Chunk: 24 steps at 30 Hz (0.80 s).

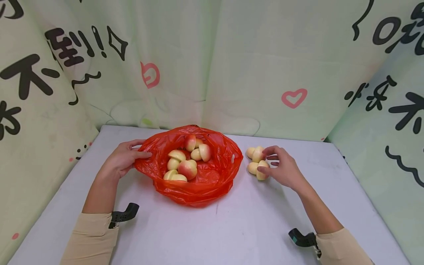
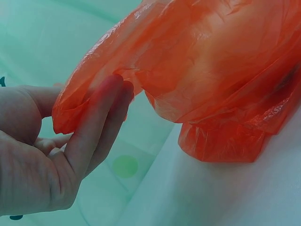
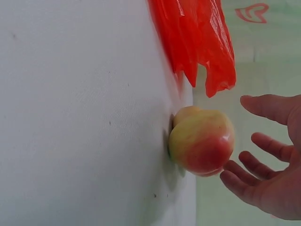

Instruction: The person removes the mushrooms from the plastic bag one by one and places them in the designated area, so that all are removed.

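A red plastic bag [image 1: 212, 173] lies with its mouth spread wide, and several mushroom-shaped pieces [image 1: 187, 169], cream with red-blushed caps, sit inside. My left hand [image 1: 126, 157] pinches the bag's left rim between thumb and fingers; in the left wrist view the thin red film [image 2: 188, 61] passes between them. To the right of the bag, two more mushroom-shaped pieces [image 1: 258, 154] lie on the table, one behind the other. Beside them is my right hand [image 1: 281, 167], thumb and fingers apart. In the right wrist view its fingertips reach close to a red-and-yellow cap [image 3: 204, 143]; contact is unclear.
The white table [image 1: 212, 235] carries the bag and the loose pieces. Pale green curtains [image 1: 245, 73] with black lettering and pink hearts close off the back and both sides. A black camera mount [image 1: 124, 213] sits on the left wrist, another [image 1: 303, 238] on the right.
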Tool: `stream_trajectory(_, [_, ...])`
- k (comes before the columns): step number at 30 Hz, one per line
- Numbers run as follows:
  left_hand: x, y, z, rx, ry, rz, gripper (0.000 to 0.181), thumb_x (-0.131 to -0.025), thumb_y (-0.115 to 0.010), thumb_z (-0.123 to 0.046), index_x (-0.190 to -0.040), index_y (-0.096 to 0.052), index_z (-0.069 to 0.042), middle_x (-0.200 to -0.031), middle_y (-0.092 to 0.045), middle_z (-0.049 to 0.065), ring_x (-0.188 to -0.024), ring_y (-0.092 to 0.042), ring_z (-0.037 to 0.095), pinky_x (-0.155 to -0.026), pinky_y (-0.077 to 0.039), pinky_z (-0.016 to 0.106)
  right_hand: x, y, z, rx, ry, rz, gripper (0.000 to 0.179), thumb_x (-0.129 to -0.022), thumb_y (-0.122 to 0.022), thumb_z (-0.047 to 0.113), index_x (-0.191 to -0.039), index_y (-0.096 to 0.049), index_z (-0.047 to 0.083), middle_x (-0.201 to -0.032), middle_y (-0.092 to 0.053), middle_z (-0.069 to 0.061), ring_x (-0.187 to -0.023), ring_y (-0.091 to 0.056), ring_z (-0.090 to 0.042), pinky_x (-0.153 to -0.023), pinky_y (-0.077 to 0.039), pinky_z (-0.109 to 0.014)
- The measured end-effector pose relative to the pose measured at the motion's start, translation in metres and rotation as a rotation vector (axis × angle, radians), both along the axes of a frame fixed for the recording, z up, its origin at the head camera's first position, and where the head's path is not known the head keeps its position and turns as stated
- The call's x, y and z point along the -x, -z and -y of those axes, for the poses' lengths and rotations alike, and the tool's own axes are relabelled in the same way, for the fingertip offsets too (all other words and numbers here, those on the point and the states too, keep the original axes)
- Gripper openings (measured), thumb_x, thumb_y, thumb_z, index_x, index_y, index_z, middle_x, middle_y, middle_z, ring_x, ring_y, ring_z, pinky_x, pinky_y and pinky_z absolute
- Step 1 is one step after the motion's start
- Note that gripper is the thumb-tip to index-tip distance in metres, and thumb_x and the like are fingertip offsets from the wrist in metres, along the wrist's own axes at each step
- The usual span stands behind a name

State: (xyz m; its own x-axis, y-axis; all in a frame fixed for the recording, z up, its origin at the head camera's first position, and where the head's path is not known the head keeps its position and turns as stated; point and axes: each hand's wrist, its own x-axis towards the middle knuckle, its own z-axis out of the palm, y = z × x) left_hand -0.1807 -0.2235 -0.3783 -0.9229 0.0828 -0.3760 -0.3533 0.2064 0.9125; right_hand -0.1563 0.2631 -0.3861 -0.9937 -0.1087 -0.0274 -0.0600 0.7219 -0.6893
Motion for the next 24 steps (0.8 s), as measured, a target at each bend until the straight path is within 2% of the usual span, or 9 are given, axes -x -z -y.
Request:
stream_trajectory(8, [0.0, -0.001, 0.0, -0.001, 0.006, -0.002, 0.079, -0.1, -0.07, -0.02, -0.165, -0.027, -0.008, -0.154, -0.046, 0.024, -0.089, -0.071, 0.012, -0.083, -0.063, 0.028, 0.0, -0.007, 0.009, 0.034, -0.013, -0.08, 0.056, -0.091, -0.078, 0.02, -0.138, -0.05, 0.005, -0.138, -0.054, -0.017, -0.132, -0.053, -0.042, -0.111, -0.047, -0.061])
stream_trajectory(24, [0.001, 0.0, 0.0, 0.015, 0.004, 0.0, 0.078, -0.1, -0.07, -0.02, -0.165, -0.028, -0.009, -0.154, -0.046, 0.024, -0.089, -0.071, 0.013, -0.082, -0.063, 0.028, 0.002, -0.022, 0.029, 0.093, -0.047, -0.1, 0.056, -0.091, -0.081, 0.017, -0.138, -0.053, 0.007, -0.141, -0.056, -0.019, -0.125, -0.059, -0.038, -0.104, -0.055, -0.056])
